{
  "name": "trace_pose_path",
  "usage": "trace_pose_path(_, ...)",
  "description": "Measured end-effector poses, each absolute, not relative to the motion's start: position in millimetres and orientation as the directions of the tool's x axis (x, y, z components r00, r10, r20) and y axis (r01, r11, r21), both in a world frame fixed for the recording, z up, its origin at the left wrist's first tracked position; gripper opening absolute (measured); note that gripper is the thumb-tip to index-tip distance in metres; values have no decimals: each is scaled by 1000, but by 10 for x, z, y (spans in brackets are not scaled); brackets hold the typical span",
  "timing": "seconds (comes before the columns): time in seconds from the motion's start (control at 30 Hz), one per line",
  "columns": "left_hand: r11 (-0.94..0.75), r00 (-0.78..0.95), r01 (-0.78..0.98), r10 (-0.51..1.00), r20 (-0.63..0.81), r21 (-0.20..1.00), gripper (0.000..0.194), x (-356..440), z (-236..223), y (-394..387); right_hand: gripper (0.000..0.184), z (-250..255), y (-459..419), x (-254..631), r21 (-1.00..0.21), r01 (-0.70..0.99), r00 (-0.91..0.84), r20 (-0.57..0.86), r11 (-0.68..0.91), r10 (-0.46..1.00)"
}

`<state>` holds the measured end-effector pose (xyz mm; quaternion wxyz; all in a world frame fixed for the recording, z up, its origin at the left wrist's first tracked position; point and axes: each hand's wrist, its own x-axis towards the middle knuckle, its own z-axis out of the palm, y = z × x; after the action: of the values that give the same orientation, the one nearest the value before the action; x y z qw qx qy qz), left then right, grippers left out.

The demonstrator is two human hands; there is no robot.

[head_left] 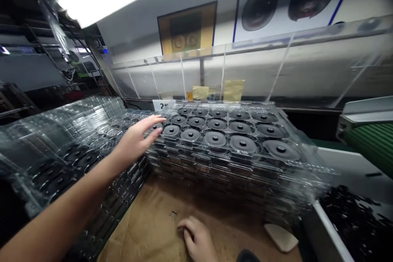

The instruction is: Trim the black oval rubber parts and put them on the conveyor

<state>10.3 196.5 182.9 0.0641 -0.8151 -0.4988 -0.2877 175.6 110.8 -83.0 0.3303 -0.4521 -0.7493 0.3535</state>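
Note:
My left hand [136,137] reaches over the front left corner of a clear plastic tray [202,144], thumb and fingers apart. Its fingertips are beside a round black part [155,127] with a raised centre knob; whether they touch it I cannot tell. Rows of such black discs [215,138] sit in the tray's pockets, and more trays are stacked beneath. Low in the view, my right hand [198,239] rests by the brown cardboard [147,217] with fingers curled. What those fingers hold, if anything, is hidden. A tiny dark bit [173,213] lies near them.
To the left stands another stack of clear trays [76,153] with black discs. At right, a bin of small black pieces [356,221] sits below a green ribbed belt [371,139]. A pale block [281,237] and a dark round object [248,256] are near the front.

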Motion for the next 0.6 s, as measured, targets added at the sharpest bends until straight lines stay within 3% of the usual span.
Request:
trace_pose_path(0.1,-577,402,798,724,561,173,33,257,1692,1872,15,-812,1096,1774,-821,426,-375,221,379,900)
trace_pose_path(0.23,-674,474,736,584,659,68,50,170,900,1502,16,-810,1073,1771,-792,459,-368,242,402,898)
trace_pose_path(0.3,-631,504,775,652,567,37,55,-4,316,1290,16,-824,1066,1760,-772,490,-373,235,405,898)
trace_pose_path(0.37,-462,396,885,809,436,54,48,-198,-277,1076,17,-847,1066,1741,-751,521,-377,224,406,899)
trace_pose_path(0.43,-343,313,939,855,412,-2,37,-360,-762,886,19,-867,1071,1710,-727,550,-379,221,411,899)
trace_pose_path(0.5,-388,373,922,874,312,-14,36,-461,-1061,759,19,-854,1077,1682,-697,579,-380,229,424,896)
trace_pose_path(0.6,-434,419,901,864,278,-9,40,-502,-1191,716,18,-667,1065,1736,-624,634,-370,274,457,888)
